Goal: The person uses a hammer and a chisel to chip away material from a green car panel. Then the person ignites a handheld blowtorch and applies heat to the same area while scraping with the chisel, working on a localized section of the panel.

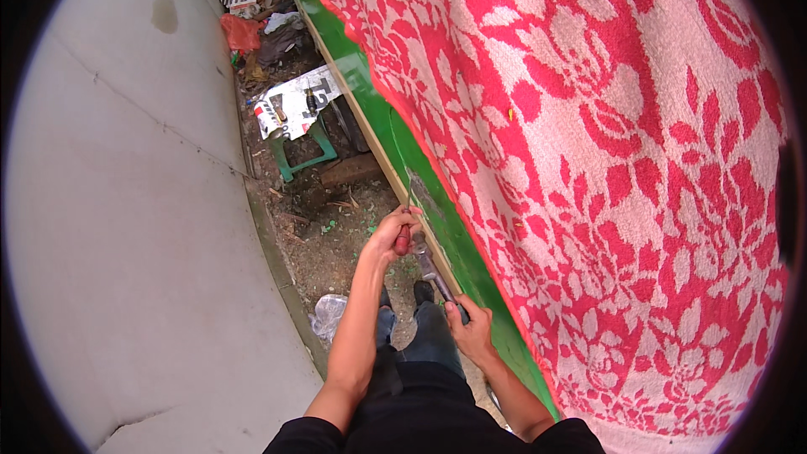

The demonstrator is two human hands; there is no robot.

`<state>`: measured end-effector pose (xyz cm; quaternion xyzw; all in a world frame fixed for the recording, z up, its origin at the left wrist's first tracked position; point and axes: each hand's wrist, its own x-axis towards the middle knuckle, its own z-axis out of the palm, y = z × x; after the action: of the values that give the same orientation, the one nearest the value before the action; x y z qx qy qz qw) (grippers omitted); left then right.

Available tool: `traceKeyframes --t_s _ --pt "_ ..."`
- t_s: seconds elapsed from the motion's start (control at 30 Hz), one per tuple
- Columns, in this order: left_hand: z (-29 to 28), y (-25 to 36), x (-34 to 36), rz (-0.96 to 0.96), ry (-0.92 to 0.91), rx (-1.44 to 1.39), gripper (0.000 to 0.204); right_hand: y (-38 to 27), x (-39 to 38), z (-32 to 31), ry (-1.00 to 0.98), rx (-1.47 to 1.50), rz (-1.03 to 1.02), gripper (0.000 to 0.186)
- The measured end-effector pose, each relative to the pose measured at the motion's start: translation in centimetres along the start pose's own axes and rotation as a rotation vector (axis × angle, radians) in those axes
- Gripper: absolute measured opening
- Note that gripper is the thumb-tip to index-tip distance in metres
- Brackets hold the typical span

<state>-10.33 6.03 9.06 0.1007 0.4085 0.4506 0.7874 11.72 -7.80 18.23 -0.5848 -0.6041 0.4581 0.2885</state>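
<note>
My left hand (389, 232) is closed on a red-handled tool (403, 241), with its thin metal shaft pointing up beside the pale wooden strip (384, 166) that edges a green panel (475, 273). My right hand (471, 329) grips the shaft of a hammer (429, 262); the hammer's head is just beside the red handle's lower end, and I cannot tell whether they touch. A pink-and-white floral towel (622, 193) drapes over the green panel on my right.
A pale wall (143, 227) runs along my left. In the gap ahead lie a green stool (319, 148) under a white printed board (298, 97) with small items on it, a brick (349, 172), an orange bag (242, 34) and rubbish. Crumpled clear plastic (326, 315) lies near my feet.
</note>
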Motion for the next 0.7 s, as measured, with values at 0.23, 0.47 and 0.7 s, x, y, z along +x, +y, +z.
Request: traceKeyframes --t_s 0.23,0.47,0.7 --pt "-0.4 0.9 -0.5 -0.092 -0.108 -0.158 0.020 -2.8 0.6 0.3 -0.039 -0.098 -0.080 0.020" --pt "-0.6 2.1 -0.4 -0.154 -0.181 -0.184 0.019 -0.2 1.3 1.8 -0.019 -0.224 -0.511 0.020" --pt "-1.4 2.8 -0.6 -0.175 -0.182 -0.230 0.021 -1.4 1.6 2.3 0.011 -0.215 -0.509 0.022"
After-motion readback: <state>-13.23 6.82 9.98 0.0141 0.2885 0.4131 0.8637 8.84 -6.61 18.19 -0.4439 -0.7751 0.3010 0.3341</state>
